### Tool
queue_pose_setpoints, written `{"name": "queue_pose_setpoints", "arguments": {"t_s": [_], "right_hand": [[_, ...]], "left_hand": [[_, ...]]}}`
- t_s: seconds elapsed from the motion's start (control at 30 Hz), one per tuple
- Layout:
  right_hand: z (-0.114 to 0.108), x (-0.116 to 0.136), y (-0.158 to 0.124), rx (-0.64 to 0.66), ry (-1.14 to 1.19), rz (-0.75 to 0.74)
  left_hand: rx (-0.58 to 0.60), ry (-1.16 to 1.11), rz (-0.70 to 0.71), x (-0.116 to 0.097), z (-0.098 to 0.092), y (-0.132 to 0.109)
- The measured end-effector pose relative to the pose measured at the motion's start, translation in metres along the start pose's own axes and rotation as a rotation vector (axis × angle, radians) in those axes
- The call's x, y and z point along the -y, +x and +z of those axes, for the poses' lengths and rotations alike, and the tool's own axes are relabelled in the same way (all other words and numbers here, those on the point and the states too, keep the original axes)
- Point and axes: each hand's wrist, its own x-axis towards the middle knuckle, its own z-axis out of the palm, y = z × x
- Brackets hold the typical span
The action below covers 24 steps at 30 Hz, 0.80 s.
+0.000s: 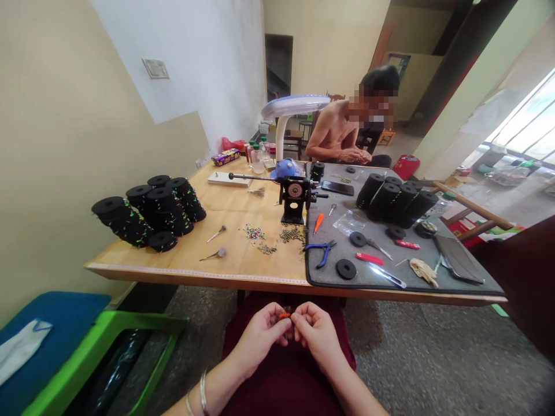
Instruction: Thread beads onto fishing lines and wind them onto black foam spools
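Note:
Above my lap, just in front of the table edge, my hands meet fingertip to fingertip. My left hand (pixel 269 325) is closed in a pinch on a small orange piece (pixel 284 316), whose exact kind is too small to tell. Closed too, my right hand (pixel 313 328) pinches at the right end of that piece, and its fingertips partly hide what lies between. On the table ahead are a pile of multicoloured beads (pixel 254 233), a heap of small metal bits (pixel 292 234) and blue-handled pliers (pixel 321 251). A black hand-crank winder (pixel 293 199) stands behind them.
Stacked black foam spools (pixel 162 205) with coloured pins stand at left, and more black spools (pixel 392 199) on the grey mat (pixel 323 274) at right. A co-worker (pixel 347 127) sits across the table. A green stool (pixel 99 346) is at lower left.

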Motion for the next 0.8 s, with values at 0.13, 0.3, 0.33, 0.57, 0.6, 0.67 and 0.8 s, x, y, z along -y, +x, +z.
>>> {"name": "queue_pose_setpoints", "arguments": {"t_s": [0.13, 0.3, 0.33, 0.57, 0.6, 0.67, 0.8], "right_hand": [[-0.0001, -0.0013, 0.0000, 0.010, 0.045, 0.025], [-0.0012, -0.0045, 0.0004, 0.011, 0.045, 0.058], [-0.0014, -0.0056, -0.0003, 0.008, 0.047, 0.067], [0.0016, -0.0093, -0.0076, 0.087, 0.095, 0.178], [0.0022, -0.0090, -0.0077, 0.093, 0.100, 0.185], [0.0031, -0.0084, -0.0069, 0.101, 0.106, 0.198], [0.0034, -0.0091, -0.0048, 0.122, 0.141, 0.229]], "left_hand": [[0.035, -0.138, -0.096, -0.0007, -0.0005, -0.0006], [0.025, -0.106, -0.082, 0.0027, -0.0028, 0.0034], [0.002, -0.107, -0.077, 0.0038, -0.0036, 0.0047], [-0.074, 0.000, -0.022, 0.0064, -0.0054, 0.0077], [-0.079, 0.022, -0.010, 0.0057, -0.0051, 0.0073], [-0.086, 0.063, 0.017, 0.0041, -0.0045, 0.0066], [-0.091, 0.141, 0.065, 0.0015, -0.0042, 0.0065]]}}
